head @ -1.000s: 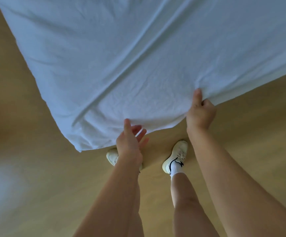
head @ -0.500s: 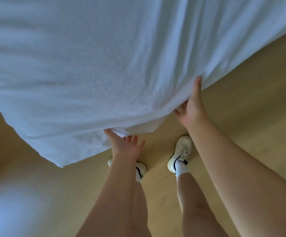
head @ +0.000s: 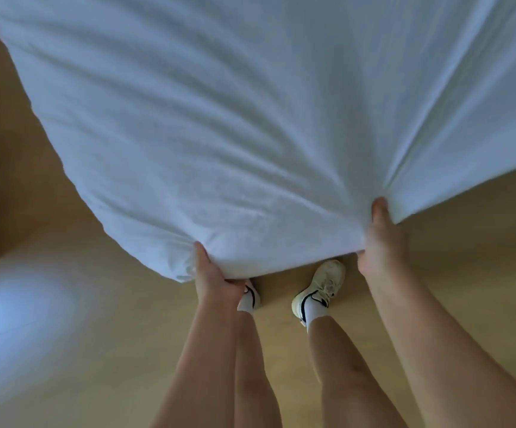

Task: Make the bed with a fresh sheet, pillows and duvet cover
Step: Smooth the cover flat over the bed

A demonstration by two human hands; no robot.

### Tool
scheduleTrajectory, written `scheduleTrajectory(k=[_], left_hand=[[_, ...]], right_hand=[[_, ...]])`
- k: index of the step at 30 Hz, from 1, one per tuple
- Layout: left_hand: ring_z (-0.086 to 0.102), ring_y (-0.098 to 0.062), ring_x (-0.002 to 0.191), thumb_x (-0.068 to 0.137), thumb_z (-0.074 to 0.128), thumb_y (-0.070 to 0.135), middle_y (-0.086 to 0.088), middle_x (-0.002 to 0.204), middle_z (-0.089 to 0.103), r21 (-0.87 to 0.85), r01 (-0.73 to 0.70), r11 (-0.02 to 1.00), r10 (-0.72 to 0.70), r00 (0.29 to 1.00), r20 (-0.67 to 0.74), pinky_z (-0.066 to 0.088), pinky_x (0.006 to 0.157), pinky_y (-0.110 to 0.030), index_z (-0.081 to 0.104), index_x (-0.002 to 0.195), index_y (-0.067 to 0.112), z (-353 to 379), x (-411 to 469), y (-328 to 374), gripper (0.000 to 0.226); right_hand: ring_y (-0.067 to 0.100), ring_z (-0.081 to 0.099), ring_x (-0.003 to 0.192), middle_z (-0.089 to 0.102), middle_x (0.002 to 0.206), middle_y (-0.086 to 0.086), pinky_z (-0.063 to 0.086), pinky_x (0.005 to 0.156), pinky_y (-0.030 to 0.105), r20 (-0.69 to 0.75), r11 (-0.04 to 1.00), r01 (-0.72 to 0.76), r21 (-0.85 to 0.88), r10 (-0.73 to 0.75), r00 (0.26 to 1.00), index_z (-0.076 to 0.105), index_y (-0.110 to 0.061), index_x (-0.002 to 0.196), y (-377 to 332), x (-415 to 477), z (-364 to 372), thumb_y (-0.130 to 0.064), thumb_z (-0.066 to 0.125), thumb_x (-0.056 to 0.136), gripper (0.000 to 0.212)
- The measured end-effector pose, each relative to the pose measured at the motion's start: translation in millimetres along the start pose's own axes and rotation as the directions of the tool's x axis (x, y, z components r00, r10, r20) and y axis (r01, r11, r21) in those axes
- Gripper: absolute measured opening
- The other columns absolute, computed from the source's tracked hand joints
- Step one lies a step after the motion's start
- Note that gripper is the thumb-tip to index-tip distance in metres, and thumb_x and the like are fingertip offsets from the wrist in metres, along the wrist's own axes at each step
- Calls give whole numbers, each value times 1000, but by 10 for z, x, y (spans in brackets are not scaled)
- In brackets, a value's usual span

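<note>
So the left hand (head: 216, 278) is now grabbing too: it and the right hand (head: 380, 242) are gripping the wrinkly white cotton sheet (head: 250, 118), fitting it; probably needing a corner tuck next.

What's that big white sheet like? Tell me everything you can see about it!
The white sheet is soft-looking, lightly wrinkled fabric. It fills most of the view and is spread above the wooden floor. Long folds fan out from its near edge. The left hand grips the rounded near corner, thumb on top and fingers curled beneath. The right hand grips the edge further along, and the deepest creases start there. The sheet's far side runs out of the picture.
</note>
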State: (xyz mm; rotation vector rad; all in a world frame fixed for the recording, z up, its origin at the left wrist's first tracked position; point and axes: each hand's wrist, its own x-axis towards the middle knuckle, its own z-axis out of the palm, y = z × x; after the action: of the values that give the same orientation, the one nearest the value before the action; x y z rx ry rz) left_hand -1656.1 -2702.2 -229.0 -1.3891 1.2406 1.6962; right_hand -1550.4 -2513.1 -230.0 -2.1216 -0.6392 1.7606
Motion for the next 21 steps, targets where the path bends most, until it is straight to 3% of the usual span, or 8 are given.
scheduleTrajectory(k=[2, 5, 7, 9, 12, 16, 18, 21], left_hand=[[65, -22, 81, 84, 62, 49, -1, 104, 67, -52, 27, 998, -34, 990, -138, 53, 57, -36, 57, 108, 25, 286, 176, 48, 34], [62, -23, 81, 82, 58, 55, 0, 93, 64, -182, 82, 980, -106, 987, -124, 53, 58, -32, 56, 108, 26, 408, 523, 135, 39], [61, -27, 90, 80, 46, 62, -2, 97, 64, -264, 80, 961, -97, 994, -54, 53, 67, -36, 61, 100, 24, 297, 709, 209, 46], [54, -35, 107, 76, 41, 74, -7, 117, 58, -355, 33, 934, -43, 999, -19, 48, 88, -50, 58, 114, 24, 143, 867, 325, 65], [50, -39, 119, 66, 47, 84, -8, 131, 54, -413, -55, 909, 68, 998, 16, 38, 99, -62, 49, 134, 29, -63, 1006, 607, 86], [66, -31, 102, 78, 61, 57, -1, 109, 71, -202, -28, 979, 43, 996, 73, 52, 87, -51, 67, 113, 29, -90, 1023, 890, 45], [68, -24, 99, 90, 55, 33, 3, 107, 72, -126, -43, 991, 43, 999, -4, 54, 88, -43, 68, 106, 24, -126, 996, 790, 23], [67, -16, 98, 88, 59, 28, 9, 107, 69, 29, -58, 998, 63, 962, -265, 56, 84, -36, 61, 91, 28, -329, 907, 645, 4]], right_hand=[[17, 65, 91, 66, 112, 2, 54, 84, 35, 14, 998, -38, -46, 39, 999, 59, -15, 108, -103, 141, 209, -38, 59, 92, 28], [21, 62, 110, 61, 129, 2, 49, 93, 39, 371, 993, -85, 84, 47, 927, 55, -23, 127, -230, 521, 398, -59, 53, 87, 54], [29, 54, 122, 56, 136, 3, 43, 100, 51, 586, 966, -115, 230, -43, 809, 50, -28, 136, -306, 744, 467, -72, 43, 83, 69], [33, 55, 121, 57, 134, 3, 42, 98, 56, 637, 923, -174, 342, -92, 765, 52, -31, 135, -368, 855, 589, -78, 38, 81, 73], [30, 61, 113, 64, 124, 2, 46, 95, 54, 562, 944, -131, 304, -67, 824, 56, -33, 130, -414, 845, 770, -81, 30, 81, 74], [27, 57, 119, 59, 131, 4, 43, 102, 47, 467, 968, -51, 245, -72, 881, 52, -26, 135, -257, 711, 443, -63, 28, 94, 60], [27, 55, 122, 57, 134, 5, 41, 104, 47, 400, 973, -67, 222, -29, 916, 50, -24, 136, -92, 670, 104, -57, 34, 95, 56], [22, 60, 114, 60, 130, 3, 47, 99, 42, 205, 992, -9, 124, -17, 979, 53, -20, 131, -9, 634, 43, -54, 42, 94, 51]])
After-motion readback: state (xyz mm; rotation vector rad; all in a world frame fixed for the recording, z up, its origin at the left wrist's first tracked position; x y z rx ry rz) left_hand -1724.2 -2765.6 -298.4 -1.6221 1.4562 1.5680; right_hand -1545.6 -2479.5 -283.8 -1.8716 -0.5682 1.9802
